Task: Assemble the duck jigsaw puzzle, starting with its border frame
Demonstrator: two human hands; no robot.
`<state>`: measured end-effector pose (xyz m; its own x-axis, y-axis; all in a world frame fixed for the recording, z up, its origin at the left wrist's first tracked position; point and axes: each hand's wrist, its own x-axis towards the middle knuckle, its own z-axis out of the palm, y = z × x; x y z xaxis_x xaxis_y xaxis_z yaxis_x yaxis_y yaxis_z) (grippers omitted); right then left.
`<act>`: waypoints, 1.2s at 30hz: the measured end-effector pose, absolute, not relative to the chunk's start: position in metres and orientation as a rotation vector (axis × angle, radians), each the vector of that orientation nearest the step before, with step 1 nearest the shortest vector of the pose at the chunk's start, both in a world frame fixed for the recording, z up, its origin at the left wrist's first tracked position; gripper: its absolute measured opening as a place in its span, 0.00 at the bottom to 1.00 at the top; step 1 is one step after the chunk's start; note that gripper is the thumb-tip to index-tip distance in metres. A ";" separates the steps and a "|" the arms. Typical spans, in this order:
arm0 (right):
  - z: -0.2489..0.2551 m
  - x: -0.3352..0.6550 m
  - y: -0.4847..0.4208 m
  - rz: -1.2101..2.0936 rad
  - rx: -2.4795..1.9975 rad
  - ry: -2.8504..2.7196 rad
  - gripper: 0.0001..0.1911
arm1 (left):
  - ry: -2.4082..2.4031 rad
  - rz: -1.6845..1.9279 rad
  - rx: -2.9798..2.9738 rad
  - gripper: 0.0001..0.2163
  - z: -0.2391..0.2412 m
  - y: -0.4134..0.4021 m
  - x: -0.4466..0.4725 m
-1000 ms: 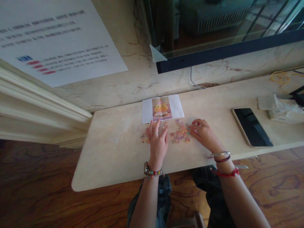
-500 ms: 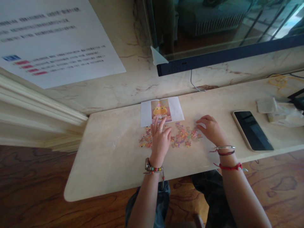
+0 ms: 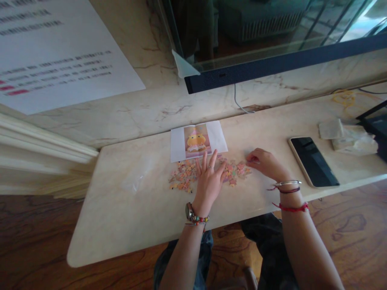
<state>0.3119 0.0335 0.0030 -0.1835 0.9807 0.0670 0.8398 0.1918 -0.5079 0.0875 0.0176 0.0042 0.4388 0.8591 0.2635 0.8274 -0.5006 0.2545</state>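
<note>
Small pink, orange and yellow jigsaw puzzle pieces (image 3: 184, 174) lie in a loose spread on the pale table. Over the middle of them is my left hand (image 3: 210, 181), fingers spread and stretched out, hiding some pieces. My right hand (image 3: 266, 164) is at the right edge of the spread with thumb and fingers pinched together; what is between the fingertips, if anything, is too small to make out. Just behind the pieces lies a white sheet (image 3: 176, 144) with a printed picture (image 3: 196, 141) of a yellow cartoon figure, its lower edge near my left fingertips.
To the right of my right hand lies a phone (image 3: 314, 161), with a pack of tissues (image 3: 353, 140) beyond it. A crumpled clear plastic bag (image 3: 137, 179) is on the left. A large screen (image 3: 260, 64) hangs above the table (image 3: 121, 217), and a printed notice (image 3: 75, 76) is on the wall.
My left hand has moved right across the pieces, uncovering more on the left side. My right fingers have closed to a pinch. The view has shifted slightly to the right.
</note>
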 end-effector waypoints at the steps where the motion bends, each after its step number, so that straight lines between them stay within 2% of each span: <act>1: 0.004 0.313 0.033 0.517 -1.705 -2.095 0.01 | 1.513 0.562 2.594 0.13 0.005 0.017 0.088; 4: 0.006 0.315 0.031 0.545 -1.705 -2.089 0.03 | 1.525 0.606 2.594 0.10 0.007 0.016 0.089; 9: 0.008 0.316 0.030 0.490 -1.624 -2.095 0.07 | 1.480 0.580 2.612 0.12 0.008 0.015 0.091; 13: 0.005 0.312 0.031 0.465 -1.516 -2.141 0.12 | 1.476 0.564 2.616 0.10 0.009 0.015 0.092; 20: 0.005 0.306 0.033 0.524 -1.544 -2.191 0.04 | 1.439 0.667 2.635 0.08 0.012 0.015 0.088; 25: 0.006 0.308 0.034 0.457 -1.575 -2.225 0.06 | 1.479 0.765 2.612 0.09 0.010 0.017 0.082; 32: 0.006 0.300 0.033 0.481 -1.617 -2.170 0.02 | 1.501 0.805 2.602 0.08 0.008 0.015 0.072; 36: 0.004 0.294 0.034 0.453 -1.667 -2.198 0.06 | 1.484 0.812 2.622 0.08 0.007 0.013 0.067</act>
